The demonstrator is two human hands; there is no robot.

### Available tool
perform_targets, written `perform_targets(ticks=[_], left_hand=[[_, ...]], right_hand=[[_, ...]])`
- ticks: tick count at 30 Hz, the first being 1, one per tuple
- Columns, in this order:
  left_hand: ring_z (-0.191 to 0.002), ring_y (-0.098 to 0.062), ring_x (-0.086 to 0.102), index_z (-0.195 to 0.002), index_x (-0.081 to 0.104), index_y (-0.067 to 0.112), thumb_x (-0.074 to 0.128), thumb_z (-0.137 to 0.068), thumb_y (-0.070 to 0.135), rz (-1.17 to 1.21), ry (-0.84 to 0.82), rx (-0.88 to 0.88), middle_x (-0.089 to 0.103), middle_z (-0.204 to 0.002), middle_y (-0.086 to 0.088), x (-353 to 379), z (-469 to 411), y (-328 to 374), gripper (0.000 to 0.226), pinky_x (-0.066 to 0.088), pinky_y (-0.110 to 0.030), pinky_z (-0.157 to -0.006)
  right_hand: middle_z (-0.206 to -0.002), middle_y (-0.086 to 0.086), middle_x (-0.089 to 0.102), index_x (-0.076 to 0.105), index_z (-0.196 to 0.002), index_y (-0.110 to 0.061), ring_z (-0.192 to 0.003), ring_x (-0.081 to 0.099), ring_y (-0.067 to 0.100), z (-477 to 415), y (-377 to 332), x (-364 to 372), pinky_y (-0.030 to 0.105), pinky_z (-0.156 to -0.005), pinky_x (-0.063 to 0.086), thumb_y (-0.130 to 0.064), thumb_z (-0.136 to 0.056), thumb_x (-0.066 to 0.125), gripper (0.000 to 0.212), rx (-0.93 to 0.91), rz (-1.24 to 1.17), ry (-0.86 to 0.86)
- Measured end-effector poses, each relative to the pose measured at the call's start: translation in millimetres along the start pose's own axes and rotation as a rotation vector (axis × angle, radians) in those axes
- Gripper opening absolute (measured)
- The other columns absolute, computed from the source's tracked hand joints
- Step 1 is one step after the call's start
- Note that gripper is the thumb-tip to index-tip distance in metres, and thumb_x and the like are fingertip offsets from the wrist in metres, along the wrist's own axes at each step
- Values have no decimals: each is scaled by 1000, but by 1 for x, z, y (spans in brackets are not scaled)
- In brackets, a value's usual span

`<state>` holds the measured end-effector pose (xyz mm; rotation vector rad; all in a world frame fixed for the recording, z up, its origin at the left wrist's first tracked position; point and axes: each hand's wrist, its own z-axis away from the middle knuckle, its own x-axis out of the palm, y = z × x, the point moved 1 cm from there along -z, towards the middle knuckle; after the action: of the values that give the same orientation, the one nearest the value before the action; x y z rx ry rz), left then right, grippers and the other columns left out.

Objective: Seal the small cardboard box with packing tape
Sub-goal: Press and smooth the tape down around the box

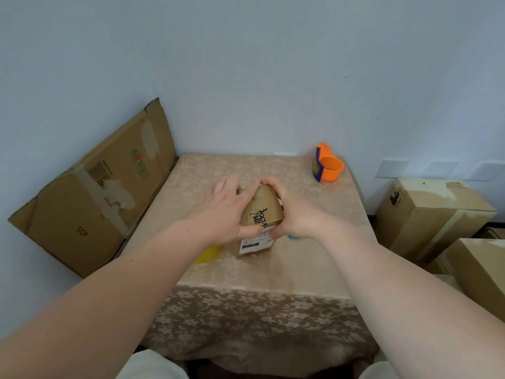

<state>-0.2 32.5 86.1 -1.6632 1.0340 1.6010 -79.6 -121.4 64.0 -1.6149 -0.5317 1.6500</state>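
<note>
Head view looks down on a surface (314,258) covered by a beige floral cloth, set against a pale wall. Near its middle stands the small cardboard box (263,212), brown, with black print on top and a white shipping label (257,240) on its near face. Both hands clasp it. The left hand (224,214) lies over the box's left side, fingers spread across the top and thumb pressed against the near face by the label. The right hand (293,214) wraps the right side, its fingers curled over the far top edge, where they meet the left hand's fingertips.

A yellow object (209,254) shows under the left wrist, and a bit of something teal (293,237) peeks out beneath the right hand; neither can be identified. At the far right corner of the surface sits an orange tape dispenser (328,165) with a blue part, well apart from the box.

A flattened carton (93,195) leans against the wall on the left. Closed cardboard boxes (434,214) are stacked on the right.
</note>
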Motion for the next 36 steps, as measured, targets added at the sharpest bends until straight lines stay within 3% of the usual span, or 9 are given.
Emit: perform_targets(ticks=[4,10,14,16,20,24,27,36], left_hand=[[-111,-22,26,-147,13,37,56,-73,64,36,3,1,24,-105,-1,1,-2,-3,89,28,-33,-95],[-113,-23,27,-143,20,49,52,-78,61,53,30,22,20,-104,1,7,0,-4,73,28,-38,-102],[-118,-24,26,-136,22,60,46,-83,62,57,-2,42,29,-118,-5,8,4,-4,58,24,-40,-106],[-120,-25,26,-138,15,59,44,-83,64,25,-8,52,29,-123,-7,5,7,-5,63,24,-40,-107],[-128,-27,28,-149,-3,27,42,-75,73,31,58,-25,33,-133,-7,8,15,-7,98,26,-41,-110],[-135,-25,21,-149,8,14,40,-77,71,32,102,-64,25,-146,-6,15,19,-2,97,21,-41,-114],[-138,-24,17,-149,13,17,41,-80,67,66,130,-66,24,-149,-5,17,20,2,90,19,-40,-115],[-142,-24,7,-142,28,42,46,-85,59,109,98,-34,20,-153,-7,14,25,4,62,12,-39,-116]], right_hand=[[-127,-2,55,20,-142,-37,-110,57,21,-4,1,0,40,-85,54,-1,-51,84,118,-5,20,14],[-133,-3,50,22,-142,-37,-113,55,21,-4,2,0,42,-91,51,-1,-51,85,117,-7,12,9],[-131,-4,49,23,-142,-35,-110,55,21,0,0,-1,34,-78,52,1,-54,83,113,-11,14,14],[-130,-4,50,22,-141,-35,-109,55,21,1,-2,0,30,-70,50,0,-54,83,112,-17,22,16],[-131,-3,49,22,-141,-35,-113,54,21,4,-5,2,36,-78,53,0,-53,84,113,-29,28,30],[-129,-4,47,22,-143,-32,-109,52,18,7,-5,2,21,-65,43,1,-55,83,111,-32,32,41],[-121,-8,46,22,-143,-32,-102,52,16,7,-3,1,16,-54,36,1,-57,82,110,-24,34,48],[-116,-8,48,22,-141,-35,-99,56,19,8,-3,2,21,-55,42,-1,-55,83,111,-3,55,58]])
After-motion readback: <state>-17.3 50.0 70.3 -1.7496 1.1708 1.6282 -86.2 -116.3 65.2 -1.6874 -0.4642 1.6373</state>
